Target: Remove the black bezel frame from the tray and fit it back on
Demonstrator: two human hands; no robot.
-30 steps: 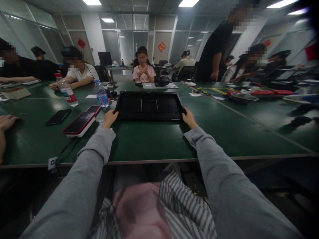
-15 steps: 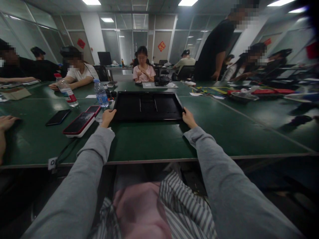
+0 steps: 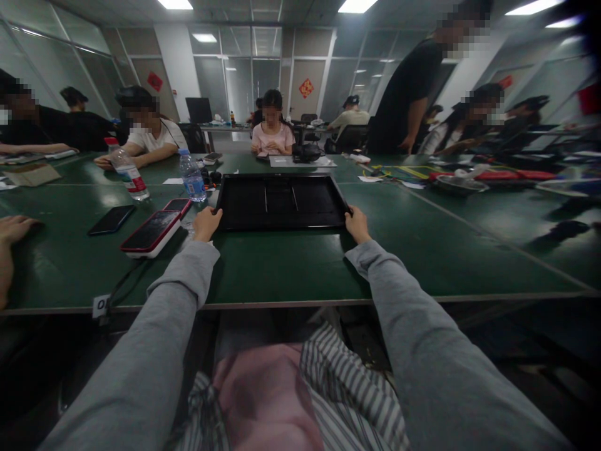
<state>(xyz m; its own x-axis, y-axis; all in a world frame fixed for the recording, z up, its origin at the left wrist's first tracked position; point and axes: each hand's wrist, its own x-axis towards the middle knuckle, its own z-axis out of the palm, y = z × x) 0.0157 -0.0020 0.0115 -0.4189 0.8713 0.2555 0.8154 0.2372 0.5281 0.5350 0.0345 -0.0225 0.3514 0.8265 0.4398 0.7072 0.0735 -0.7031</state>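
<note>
A wide, black rectangular tray (image 3: 244, 203) with a raised rim lies at the middle of the table, straight ahead of me. Two thin, light-coloured bars run front to back across its inside. My left hand (image 3: 207, 223) is closed on its near left corner, thumb on the rim. At the opposite near corner, my right hand (image 3: 357, 225) grips the edge the same way. Fingers under the rim are hidden on both sides. Both arms stretch forward in grey sleeves.
Left of the tray stand a blue-capped water bottle (image 3: 192, 178) and a red-capped bottle (image 3: 128, 170). Nearer lie a red-edged device (image 3: 157, 228) and a black phone (image 3: 111, 220). A co-worker's hand (image 3: 17, 230) rests far left. Cables and a bowl (image 3: 460, 183) sit right.
The whole view has shifted very slightly. Both hands keep their hold on the tray, which stays in about the same place.
</note>
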